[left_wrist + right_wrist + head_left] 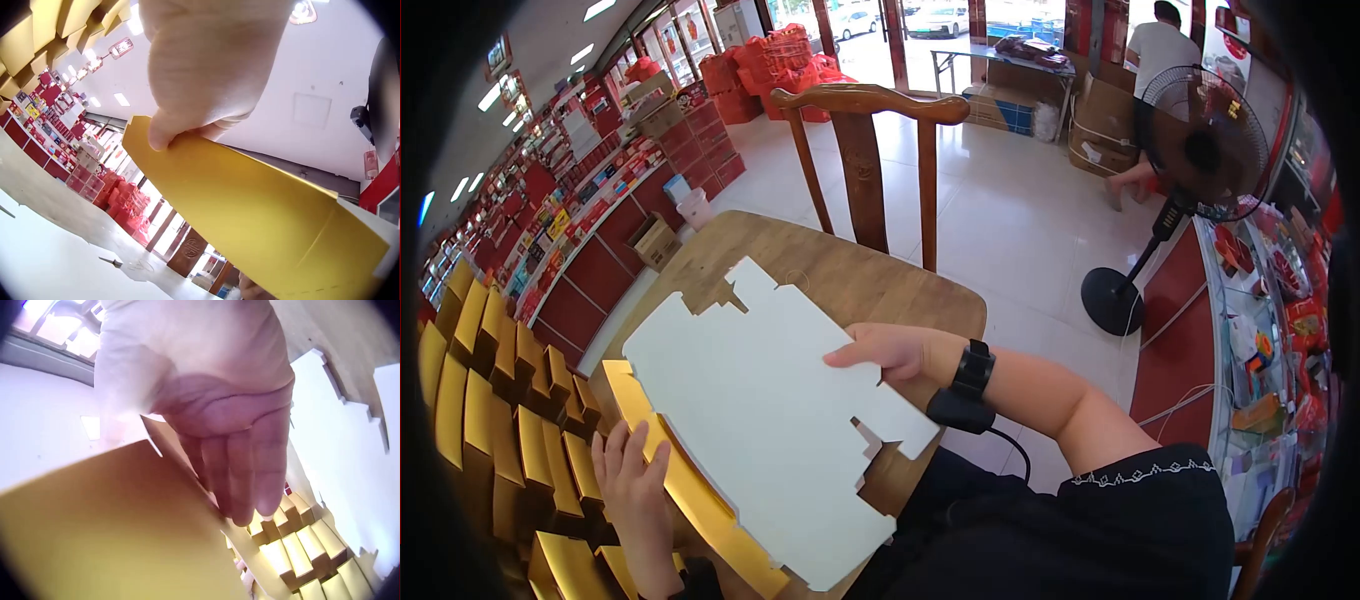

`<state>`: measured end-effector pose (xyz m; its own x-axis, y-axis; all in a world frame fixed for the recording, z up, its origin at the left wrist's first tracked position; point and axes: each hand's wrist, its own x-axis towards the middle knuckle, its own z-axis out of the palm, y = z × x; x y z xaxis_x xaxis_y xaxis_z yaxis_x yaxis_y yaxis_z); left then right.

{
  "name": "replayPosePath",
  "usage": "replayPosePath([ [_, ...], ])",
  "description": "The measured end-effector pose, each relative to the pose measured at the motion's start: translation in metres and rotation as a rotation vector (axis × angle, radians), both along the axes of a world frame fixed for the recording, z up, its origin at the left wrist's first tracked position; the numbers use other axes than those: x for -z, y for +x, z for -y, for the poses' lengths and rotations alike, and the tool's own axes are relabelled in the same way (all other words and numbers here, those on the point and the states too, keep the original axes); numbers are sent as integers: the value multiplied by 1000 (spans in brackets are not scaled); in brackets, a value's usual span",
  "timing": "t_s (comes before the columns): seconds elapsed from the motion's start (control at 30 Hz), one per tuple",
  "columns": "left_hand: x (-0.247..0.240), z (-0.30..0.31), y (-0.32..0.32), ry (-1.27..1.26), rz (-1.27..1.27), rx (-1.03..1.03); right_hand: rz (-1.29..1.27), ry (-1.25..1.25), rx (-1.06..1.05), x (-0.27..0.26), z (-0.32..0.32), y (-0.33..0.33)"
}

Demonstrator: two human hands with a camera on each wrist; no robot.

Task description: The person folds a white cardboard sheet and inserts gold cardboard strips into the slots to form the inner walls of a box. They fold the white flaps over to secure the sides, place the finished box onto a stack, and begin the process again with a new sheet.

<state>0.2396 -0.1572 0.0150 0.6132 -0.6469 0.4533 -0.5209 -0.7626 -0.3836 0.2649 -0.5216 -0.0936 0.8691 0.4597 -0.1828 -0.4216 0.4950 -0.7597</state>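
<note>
A die-cut cardboard box blank point(740, 390), white on its upper face with notched edges and tabs, lies tilted over the wooden table. My right hand point(895, 350) grips its right edge, thumb on the white face and fingers underneath. In the right wrist view, the fingers point(240, 469) reach behind a gold panel point(106, 525). Along the blank's left side runs a gold strip point(710, 510). My left hand point(637, 490) pinches it near its middle. The left wrist view shows the thumb over the gold face point(250, 212), with the other fingers mostly hidden behind the top edge.
Rows of gold boxes point(510, 430) stand at the left, close to my left hand. Beyond the wooden table point(920, 290) stand a wooden chair point(865, 170) and a floor fan point(1200, 150). Display counters line both sides. A person point(1165, 50) is at the back right.
</note>
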Motion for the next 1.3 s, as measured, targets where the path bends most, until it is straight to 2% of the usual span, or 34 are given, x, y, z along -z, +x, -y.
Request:
replayPosePath([
  [0.03,-4,2,-5,57,-13,-143,50,-99,11,2,-5,1],
  [0.07,-8,6,-14,56,-14,-149,100,-197,23,5,-11,2],
  [0.13,-14,22,-34,8,-54,-424,65,-167,67,13,-29,-5],
  [0.2,-8,35,-55,-97,-387,-323,-12,-140,115,18,-57,-30],
  [0.27,18,55,-70,-266,-830,-86,-71,-23,31,50,-97,-56],
  [0.3,36,70,-78,-155,-866,-98,-22,-76,-106,64,-112,-69],
  [0.33,58,73,-80,-160,-867,-112,30,-128,-244,73,-120,-77],
  [0.37,83,73,-82,-192,-779,-107,26,-126,-259,74,-119,-79],
  [0.43,121,65,-74,-223,-709,-140,574,-505,-451,71,-115,-91],
  [0.5,137,41,-71,-284,-648,-113,1043,-842,-383,47,-94,-100],
  [0.53,140,34,-76,-332,-580,-73,1302,-898,-79,35,-90,-104],
  [0.57,134,36,-77,-370,-510,-39,1509,-1063,131,23,-87,-105],
  [0.6,130,34,-82,-360,-554,-68,1661,-1265,237,15,-85,-100],
  [0.67,140,32,-94,-368,-484,-77,1640,-1505,248,13,-86,-81],
  [0.7,139,31,-98,-383,-495,-90,1651,-1457,227,22,-84,-75],
  [0.77,144,26,-101,-365,-524,-121,1593,-1502,-119,38,-80,-61],
  [0.8,146,22,-101,-354,-552,-116,1598,-1485,-127,36,-84,-57],
  [0.87,143,15,-91,-394,-590,-122,1441,-1574,-470,24,-88,-48],
  [0.9,139,11,-81,-454,-729,-164,1443,-1569,-474,18,-90,-37],
  [0.93,134,8,-69,-514,-870,-204,1284,-1529,-576,12,-92,-23],
  [0.97,126,6,-55,-560,-979,-349,1125,-1486,-669,8,-94,-9],
  [1.0,132,1,-38,-528,-995,-390,1139,-1549,-616,14,-96,3],
  [1.07,128,4,-15,-215,-1008,-526,1119,-1790,-726,12,-109,16],
  [1.2,121,4,-8,-151,-1122,-529,1099,-1753,-745,17,-105,26],
  [1.27,135,-7,-15,-569,-1083,-339,818,-1452,-723,6,-99,26],
  [1.3,136,-7,-12,-568,-1087,-331,811,-1457,-720,9,-95,30],
])
